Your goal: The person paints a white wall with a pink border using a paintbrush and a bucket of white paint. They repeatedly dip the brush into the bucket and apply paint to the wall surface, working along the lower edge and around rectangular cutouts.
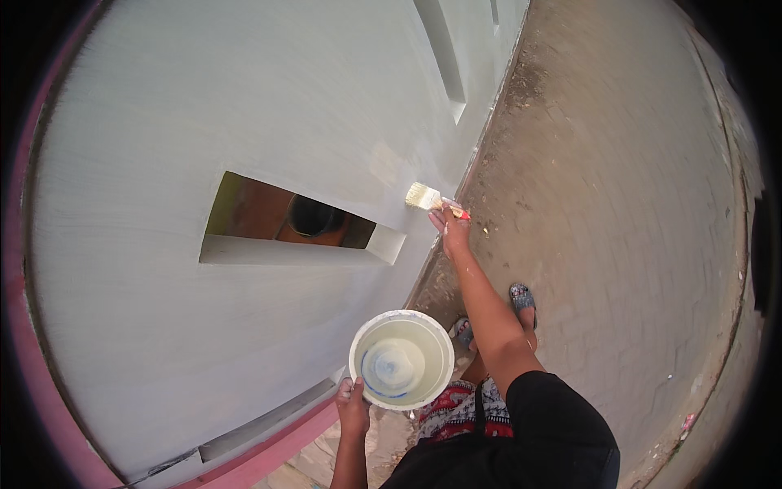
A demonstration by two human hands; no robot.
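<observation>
A pale plastic bucket (pixel 432 360) hangs in front of my body, gripped at its rim by my left hand (pixel 353 397). Thin whitish paint with bluish streaks (pixel 389 365) lies in its bottom. My right hand (pixel 452 225) holds a flat paintbrush (pixel 424 196) by its red-and-yellow handle. Its bristles are coated off-white and point at the white wall (pixel 293 128); whether they touch it I cannot tell. White smears mark the fingers of both hands. A slot-like opening (pixel 287 214) cuts through the wall left of the brush.
Along the wall's base runs a dirt strip (pixel 489 153), with a paved path (pixel 617 202) to the right. My sandalled feet (pixel 522 298) stand beside the wall. Another tall slot (pixel 443 55) is farther along. Pink trim (pixel 269 455) edges the wall. A dark round container (pixel 313 215) shows through the opening.
</observation>
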